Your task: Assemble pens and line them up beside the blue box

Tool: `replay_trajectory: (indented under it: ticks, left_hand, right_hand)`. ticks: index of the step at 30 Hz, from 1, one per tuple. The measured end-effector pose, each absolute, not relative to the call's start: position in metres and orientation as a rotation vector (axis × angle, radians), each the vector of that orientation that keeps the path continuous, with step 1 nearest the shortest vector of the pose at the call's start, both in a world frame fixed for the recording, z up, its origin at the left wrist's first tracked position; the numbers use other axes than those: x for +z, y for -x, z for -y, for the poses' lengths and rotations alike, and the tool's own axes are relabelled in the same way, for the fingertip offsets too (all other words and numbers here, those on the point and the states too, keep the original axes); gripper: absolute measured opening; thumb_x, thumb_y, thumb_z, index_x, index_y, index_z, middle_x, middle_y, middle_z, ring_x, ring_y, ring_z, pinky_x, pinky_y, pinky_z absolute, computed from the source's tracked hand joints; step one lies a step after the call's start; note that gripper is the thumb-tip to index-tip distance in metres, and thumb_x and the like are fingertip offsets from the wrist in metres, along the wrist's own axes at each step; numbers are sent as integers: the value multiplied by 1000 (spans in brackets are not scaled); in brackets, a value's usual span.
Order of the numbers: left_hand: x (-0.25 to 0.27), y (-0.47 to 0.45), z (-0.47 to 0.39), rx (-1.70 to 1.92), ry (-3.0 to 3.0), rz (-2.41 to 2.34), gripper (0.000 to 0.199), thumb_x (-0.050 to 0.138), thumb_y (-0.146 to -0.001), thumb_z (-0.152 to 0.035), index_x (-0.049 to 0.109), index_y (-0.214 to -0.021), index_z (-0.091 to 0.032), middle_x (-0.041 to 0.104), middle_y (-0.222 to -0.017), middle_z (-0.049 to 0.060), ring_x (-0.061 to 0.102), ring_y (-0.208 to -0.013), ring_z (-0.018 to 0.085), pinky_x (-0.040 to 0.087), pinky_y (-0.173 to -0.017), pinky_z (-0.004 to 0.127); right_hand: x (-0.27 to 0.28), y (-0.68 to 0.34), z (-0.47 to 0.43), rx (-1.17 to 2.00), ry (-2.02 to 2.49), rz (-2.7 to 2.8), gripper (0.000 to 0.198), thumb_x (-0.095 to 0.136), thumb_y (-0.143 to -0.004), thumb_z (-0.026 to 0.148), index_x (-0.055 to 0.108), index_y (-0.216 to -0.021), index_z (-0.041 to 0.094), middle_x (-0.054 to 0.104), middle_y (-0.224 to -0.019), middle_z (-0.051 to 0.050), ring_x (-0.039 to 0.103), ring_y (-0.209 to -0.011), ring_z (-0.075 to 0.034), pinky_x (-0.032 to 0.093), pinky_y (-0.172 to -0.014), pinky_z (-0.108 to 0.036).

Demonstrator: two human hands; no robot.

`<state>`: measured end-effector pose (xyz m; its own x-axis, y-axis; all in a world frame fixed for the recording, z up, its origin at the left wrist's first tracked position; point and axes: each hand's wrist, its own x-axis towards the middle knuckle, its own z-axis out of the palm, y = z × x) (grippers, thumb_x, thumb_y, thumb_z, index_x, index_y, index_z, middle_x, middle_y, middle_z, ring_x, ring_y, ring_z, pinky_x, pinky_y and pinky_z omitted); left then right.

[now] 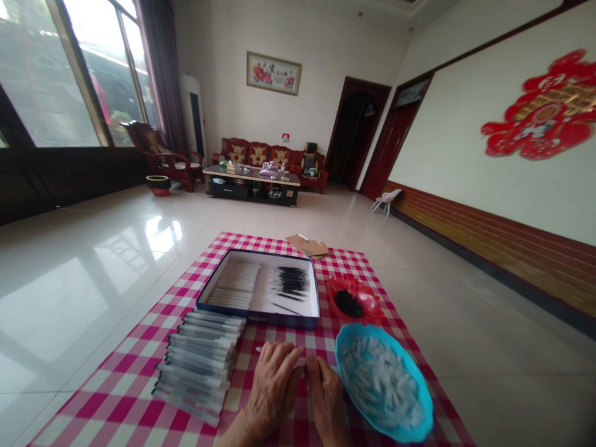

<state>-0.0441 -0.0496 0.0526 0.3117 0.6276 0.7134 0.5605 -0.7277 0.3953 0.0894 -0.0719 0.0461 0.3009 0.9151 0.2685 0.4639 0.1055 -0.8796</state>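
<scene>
My left hand (274,386) is closed around a slim pen, mostly hidden by the fingers; a small pale tip (259,349) pokes out on its left. My right hand (326,394) meets it, thumb and fingers pinched at the pen's other end, where a dark bit shows; what the pinch holds is unclear. Left of the hands lies a pile of clear pens with dark ends (200,360). Beyond, a shallow box (264,318) holds whitish tubes (237,282) and black-filled refills (292,280). To the right, a blue bowl (342,357) contains translucent caps (384,379).
A red petal-edged bowl (371,301) with small black pieces (348,303) sits behind the blue bowl. Flattened cardboard (310,246) lies at the far edge of the checked tablecloth (130,379). Across the tiled floor stand a coffee table (251,178) and wooden sofa (258,153).
</scene>
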Motion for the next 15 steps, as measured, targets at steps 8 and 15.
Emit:
replay_trajectory:
  ticks: [8,15]
  left_hand:
    - [37,41,45,1466,-1488,-1198,29,55,-85,-44,66,-83,-17,63,-63,1,58,-56,15,45,-53,23]
    - [39,42,33,1373,-897,-985,39,67,-73,-53,63,-74,-14,58,-54,-2,51,-48,10,42,-47,19]
  right_hand:
    - [48,-75,77,830,1404,997,44,44,-87,56,66,-70,21,70,-68,-6,63,-62,-20,53,-63,-30]
    - [40,-72,76,854,1421,1140,54,43,-85,62,63,-62,19,62,-55,-3,57,-53,-17,43,-50,-25]
